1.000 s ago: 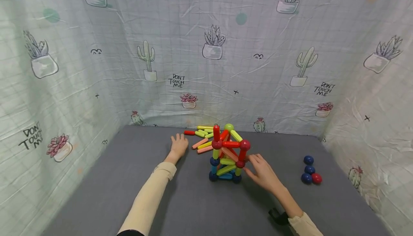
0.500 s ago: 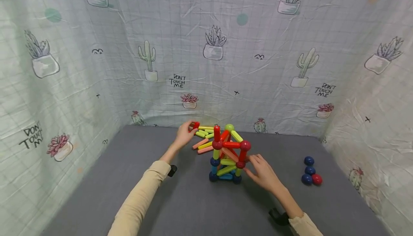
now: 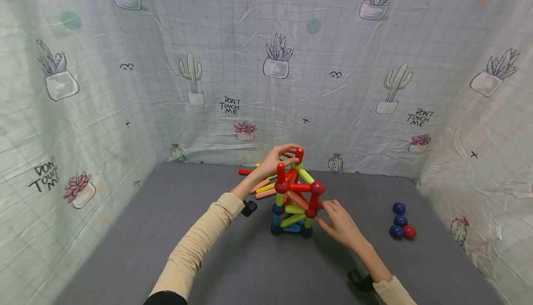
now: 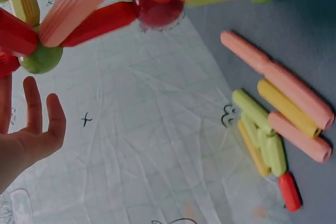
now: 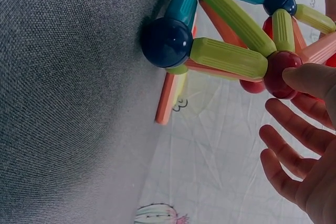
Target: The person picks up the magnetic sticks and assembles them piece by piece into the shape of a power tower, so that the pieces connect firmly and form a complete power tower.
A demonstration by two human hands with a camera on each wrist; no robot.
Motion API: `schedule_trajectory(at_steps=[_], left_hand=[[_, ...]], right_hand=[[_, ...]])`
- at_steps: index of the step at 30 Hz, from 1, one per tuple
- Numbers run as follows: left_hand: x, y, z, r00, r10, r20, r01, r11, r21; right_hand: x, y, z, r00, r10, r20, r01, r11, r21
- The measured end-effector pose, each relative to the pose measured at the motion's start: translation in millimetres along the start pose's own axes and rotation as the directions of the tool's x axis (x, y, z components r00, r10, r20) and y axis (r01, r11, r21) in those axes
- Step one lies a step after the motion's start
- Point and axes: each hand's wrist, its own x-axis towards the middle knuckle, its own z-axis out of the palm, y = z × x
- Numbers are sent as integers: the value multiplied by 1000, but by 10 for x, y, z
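A tower of magnetic building rods and balls (image 3: 295, 198) stands mid-table, its lower balls dark blue and upper ones red and green. My left hand (image 3: 272, 164) pinches a short red magnetic rod (image 3: 300, 155) upright, right at the green ball (image 4: 42, 59) on the tower's top; its other fingers are spread in the left wrist view. Another red rod (image 3: 281, 173) stands upright on a front red ball. On the tower's right side, my right hand (image 3: 340, 224) holds a red ball (image 5: 282, 72) between thumb and index finger, other fingers relaxed below.
Loose yellow, green and salmon rods (image 4: 278, 119) lie behind and left of the tower, with a red rod (image 3: 245, 172) at their end. Several blue balls (image 3: 397, 232) and one red ball (image 3: 410, 232) sit at the right. A cactus-print curtain (image 3: 208, 133) borders the table's back.
My left hand has picked up a red rod from the pile and carried it rightward to the tower's top green ball. My right hand stays at the tower's side.
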Motion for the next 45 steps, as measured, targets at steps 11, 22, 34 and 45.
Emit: schedule_trajectory(at_steps=[11,22,34,45], left_hand=[[102,-80,-58,994,-86,61,87,996,-20],[-138,-1396,-470,900,-177,-398,359,819,447],[-350,-2010,-464,871,-459,-175,385,416,824],[-431,-2138,-378,889,-413,-195,322,264,909]], right_hand=[[-26,15,-5,998,61,20,-63,995,73],[-103,-36,42,998,69,14,-69,995,74],[-41,19,-7,999,45,5,-45,997,58],[-5,36,0,1000,25,16,-26,998,64]])
